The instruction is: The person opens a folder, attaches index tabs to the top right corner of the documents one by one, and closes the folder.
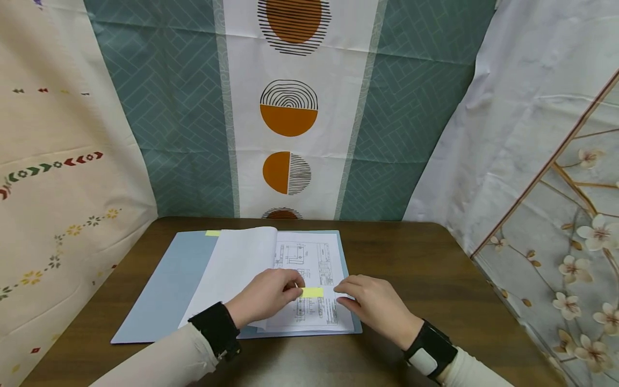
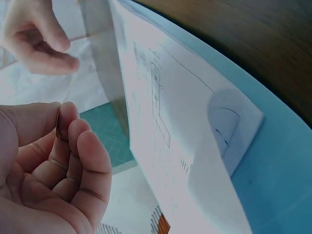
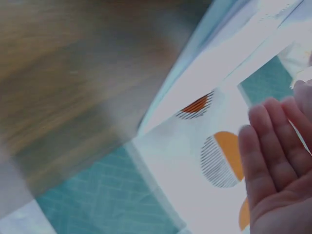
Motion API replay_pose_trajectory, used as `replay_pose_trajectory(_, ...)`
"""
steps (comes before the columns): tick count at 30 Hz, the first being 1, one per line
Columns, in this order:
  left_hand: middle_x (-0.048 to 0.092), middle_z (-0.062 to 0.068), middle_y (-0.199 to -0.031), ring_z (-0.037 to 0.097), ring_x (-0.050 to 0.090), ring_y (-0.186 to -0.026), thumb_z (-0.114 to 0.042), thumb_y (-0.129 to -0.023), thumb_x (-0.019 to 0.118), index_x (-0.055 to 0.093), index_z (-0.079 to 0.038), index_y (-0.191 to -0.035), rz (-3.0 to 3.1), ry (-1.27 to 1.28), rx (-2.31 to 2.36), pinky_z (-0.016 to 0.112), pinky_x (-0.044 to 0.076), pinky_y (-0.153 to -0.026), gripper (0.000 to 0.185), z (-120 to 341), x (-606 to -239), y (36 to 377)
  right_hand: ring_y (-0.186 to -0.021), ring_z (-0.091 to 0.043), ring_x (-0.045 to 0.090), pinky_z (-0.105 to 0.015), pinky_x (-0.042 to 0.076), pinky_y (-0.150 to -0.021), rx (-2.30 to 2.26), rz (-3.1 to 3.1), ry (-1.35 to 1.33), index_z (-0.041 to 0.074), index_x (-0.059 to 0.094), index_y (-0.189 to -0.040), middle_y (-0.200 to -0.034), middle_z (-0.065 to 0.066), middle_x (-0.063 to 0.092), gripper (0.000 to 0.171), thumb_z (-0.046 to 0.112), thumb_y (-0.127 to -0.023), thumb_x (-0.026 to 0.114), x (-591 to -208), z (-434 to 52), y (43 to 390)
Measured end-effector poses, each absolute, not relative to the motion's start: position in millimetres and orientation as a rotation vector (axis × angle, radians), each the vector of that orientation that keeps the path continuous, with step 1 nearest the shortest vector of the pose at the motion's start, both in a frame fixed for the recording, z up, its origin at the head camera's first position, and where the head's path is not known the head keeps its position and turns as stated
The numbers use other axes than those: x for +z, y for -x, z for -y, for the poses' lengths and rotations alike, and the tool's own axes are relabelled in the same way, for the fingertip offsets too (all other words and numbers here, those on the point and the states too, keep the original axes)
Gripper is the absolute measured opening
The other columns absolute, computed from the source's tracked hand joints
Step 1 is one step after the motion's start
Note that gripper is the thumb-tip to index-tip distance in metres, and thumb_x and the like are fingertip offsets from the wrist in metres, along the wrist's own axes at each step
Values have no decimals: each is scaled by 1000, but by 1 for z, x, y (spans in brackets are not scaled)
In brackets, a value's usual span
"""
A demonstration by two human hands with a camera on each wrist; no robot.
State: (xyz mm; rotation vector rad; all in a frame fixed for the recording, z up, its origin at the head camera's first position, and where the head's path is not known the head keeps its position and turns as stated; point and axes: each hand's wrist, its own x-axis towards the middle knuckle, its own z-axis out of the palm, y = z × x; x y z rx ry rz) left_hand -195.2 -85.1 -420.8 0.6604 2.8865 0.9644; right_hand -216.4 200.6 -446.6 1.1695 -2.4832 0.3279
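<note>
Pinching a yellow sticky flag at its left end, the left hand has its fingers curled together over the printed sheet, which lies in an open blue folder on the brown table. That sheet carries line drawings and blocks of small print, but none of the writing can be read. Beside the flag, the right hand rests on the sheet's right edge with fingers loosely bent and close together, holding nothing. A turned white page arches over the folder's left half, hiding what lies beneath. Another yellow tab peeks out at the folder's top edge. The right wrist view is blurred; its fingers show straight and side by side
</note>
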Motion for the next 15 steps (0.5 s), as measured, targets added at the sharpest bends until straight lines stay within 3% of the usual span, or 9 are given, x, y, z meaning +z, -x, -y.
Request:
replay_pose_trajectory(7, 66, -6, -83, 16, 60, -79, -13, -103, 79, 79, -11, -108, -2807, -621, 1051, 31, 48, -66, 5, 86, -421, 205, -105, -14, 77, -35, 63, -92, 348, 2373, -1268, 15, 85, -118, -115, 4, 81, 39, 17, -83, 100, -439, -178, 220)
replay_pose_trajectory(15, 68, -6, -83, 16, 61, -79, -15, -105, 77, 78, -10, -106, -2755, -621, 1109, 32, 49, -67, 5, 86, -419, 209, -102, -13, 78, -32, 63, -91, 253, 2308, -1312, 18, 85, -115, -111, 5, 81, 36, 16, -83, 100, -440, -166, 224)
